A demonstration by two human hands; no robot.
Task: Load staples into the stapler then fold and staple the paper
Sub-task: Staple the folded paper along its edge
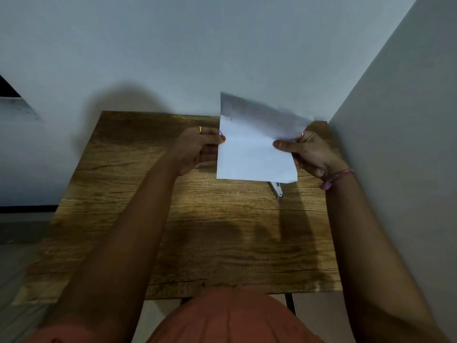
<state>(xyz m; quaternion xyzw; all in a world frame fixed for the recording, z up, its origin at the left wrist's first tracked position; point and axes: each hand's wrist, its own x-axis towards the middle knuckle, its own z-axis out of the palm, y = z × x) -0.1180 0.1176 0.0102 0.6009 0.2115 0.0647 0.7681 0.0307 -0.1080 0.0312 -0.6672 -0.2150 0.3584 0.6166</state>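
Paper (254, 154) is held up above the far part of the wooden bench (197, 231), a white sheet gripped at both side edges. The left hand (197, 149) pinches the sheet's left edge, thumb on the near face and fingers curled behind it; a gold ring shows on one finger. The right hand (309, 152) pinches the right edge in the same way, its thumb pressed onto the white face, a ring on one finger and a pink bracelet (337, 178) round the wrist. The two hands are well apart, one on each side of the sheet, both clamped on it.

The sheet's upper part is bent over toward the wall and looks grey and blurred, so the exact line of the fold is hard to make out; it seems to run across the sheet between the two thumbs. A small dark mark sits near the top left of the white face, and a bit of blue shows at the left edge by the left thumb.

Just below the sheet's lower right corner, a slim silvery-white object, perhaps the stapler (277, 189), lies on the bench, partly hidden by the paper. Both forearms reach forward over the bench, casting shadows on the wood. An orange garment (230, 318) fills the bottom of the view. A pale wall (173, 58) stands behind the bench.
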